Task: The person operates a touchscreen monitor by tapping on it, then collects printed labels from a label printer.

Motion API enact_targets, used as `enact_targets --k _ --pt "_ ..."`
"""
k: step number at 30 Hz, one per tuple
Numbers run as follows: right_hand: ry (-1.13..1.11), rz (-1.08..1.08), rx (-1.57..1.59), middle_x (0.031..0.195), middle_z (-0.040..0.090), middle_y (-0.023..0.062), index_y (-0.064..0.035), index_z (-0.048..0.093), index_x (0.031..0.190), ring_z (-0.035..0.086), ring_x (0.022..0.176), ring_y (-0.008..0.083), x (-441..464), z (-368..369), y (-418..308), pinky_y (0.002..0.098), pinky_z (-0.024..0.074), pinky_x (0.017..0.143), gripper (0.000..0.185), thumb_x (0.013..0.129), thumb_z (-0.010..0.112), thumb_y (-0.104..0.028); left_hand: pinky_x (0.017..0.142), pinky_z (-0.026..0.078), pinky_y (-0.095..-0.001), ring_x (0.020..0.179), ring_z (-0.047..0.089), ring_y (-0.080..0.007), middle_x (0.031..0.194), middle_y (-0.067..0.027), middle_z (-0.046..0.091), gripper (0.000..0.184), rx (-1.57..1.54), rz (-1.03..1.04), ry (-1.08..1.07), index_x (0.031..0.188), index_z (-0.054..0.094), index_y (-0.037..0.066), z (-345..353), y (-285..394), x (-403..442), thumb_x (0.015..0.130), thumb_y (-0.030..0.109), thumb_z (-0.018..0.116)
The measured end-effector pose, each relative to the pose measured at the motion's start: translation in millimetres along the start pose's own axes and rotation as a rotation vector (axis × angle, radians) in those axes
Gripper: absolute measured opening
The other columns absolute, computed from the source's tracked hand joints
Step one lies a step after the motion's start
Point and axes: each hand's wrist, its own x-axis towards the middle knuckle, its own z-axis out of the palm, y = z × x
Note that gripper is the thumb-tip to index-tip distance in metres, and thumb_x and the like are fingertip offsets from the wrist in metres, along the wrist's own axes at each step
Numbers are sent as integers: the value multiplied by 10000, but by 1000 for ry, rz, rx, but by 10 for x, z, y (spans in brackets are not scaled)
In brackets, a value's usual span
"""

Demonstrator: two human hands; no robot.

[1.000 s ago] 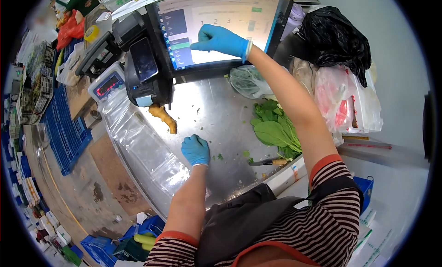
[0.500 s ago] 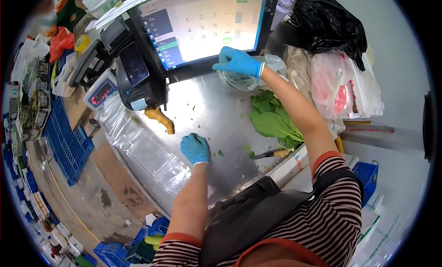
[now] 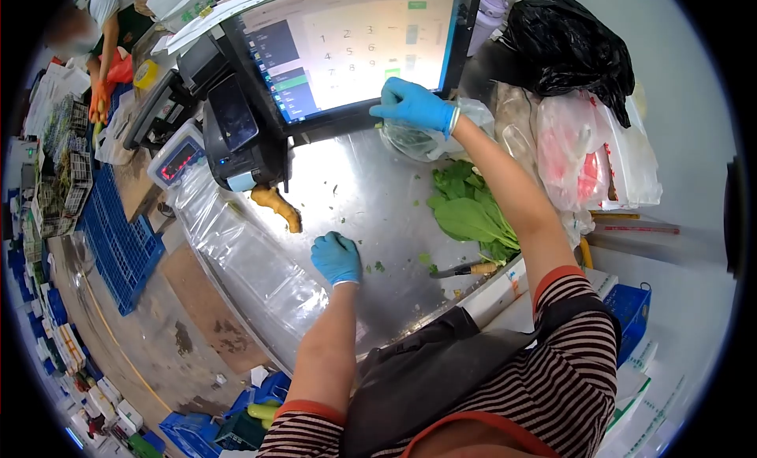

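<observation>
Blue-gloved, the right hand (image 3: 414, 107) hovers by the lower edge of a flat screen (image 3: 347, 59) behind a steel counter (image 3: 371, 182), its fingers curled but for one jutting digit; contact cannot be told. The left hand (image 3: 336, 258) rests on the metal, fingers folded into a loose fist. Stiff, smooth and probably breakable, the screen should suit a light touch, and a hold only at its black frame (image 3: 467, 32). Nearby, knobbly ginger (image 3: 277, 208) looks firm, best gripped mid-length; broad, soft greens (image 3: 469, 217) likely bruise; clear plastic (image 3: 244, 241) looks slippery.
</observation>
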Motion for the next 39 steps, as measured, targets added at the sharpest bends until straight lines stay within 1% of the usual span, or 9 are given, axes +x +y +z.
enact_targets --k 4,7,10,11,17,29,32,38,39 --pt "9 51 34 774 579 32 -81 555 809 542 727 140 100 -66 44 292 497 707 425 861 806 -419 713 445 -471 809 570 -342 867 -149 589 135 -5 22 32 864 655 68 44 -25 -6 862 187 593" --pt "-83 51 152 795 572 34 -82 557 815 530 749 135 -47 -33 -77 292 489 701 418 860 808 -413 708 445 -470 803 570 -344 861 -151 588 133 3 2 27 855 652 67 32 -21 -5 861 187 594" --pt "-74 -64 13 785 565 28 -85 553 815 509 738 129 -132 53 -113 293 485 696 416 857 813 -407 707 441 -474 803 567 -348 855 -158 584 128 -8 13 26 856 643 66 28 -18 -7 864 183 594" --pt "-112 -18 45 777 556 25 -88 548 815 494 731 131 -177 54 -145 301 481 693 415 853 817 -403 709 437 -478 806 564 -352 854 -162 581 124 -6 11 19 864 636 64 28 -18 -5 868 180 592" --pt "-123 -111 60 816 515 30 -78 531 779 481 765 133 -264 201 -195 310 464 719 409 864 806 -369 710 439 -477 806 569 -347 857 -155 587 128 -3 -2 19 870 656 68 36 -22 2 861 180 596" --pt "-139 -93 108 785 499 15 -88 512 784 454 741 125 -230 145 -430 287 453 707 396 870 808 -336 717 447 -471 815 579 -339 875 -141 592 112 -22 -11 -5 878 664 96 -32 -13 16 861 188 602" --pt "-119 -93 54 784 476 -18 -86 486 772 419 737 95 -163 116 -498 269 445 715 352 881 799 -204 716 449 -471 815 581 -339 873 -140 592 108 -35 -13 -2 877 662 99 -28 -14 20 861 188 605" --pt "-106 -147 37 755 473 -20 -90 468 760 419 703 80 -41 84 -665 262 445 678 373 890 797 -210 720 447 -473 824 580 -339 881 -136 589 100 -58 -20 -13 872 655 101 -35 -15 14 860 189 609" --pt "-107 -149 48 750 477 -11 -91 480 764 426 701 95 -9 86 -654 272 449 677 388 881 803 -272 720 446 -474 825 579 -339 883 -136 589 100 -60 -16 -12 872 654 101 -43 -17 13 860 190 609"
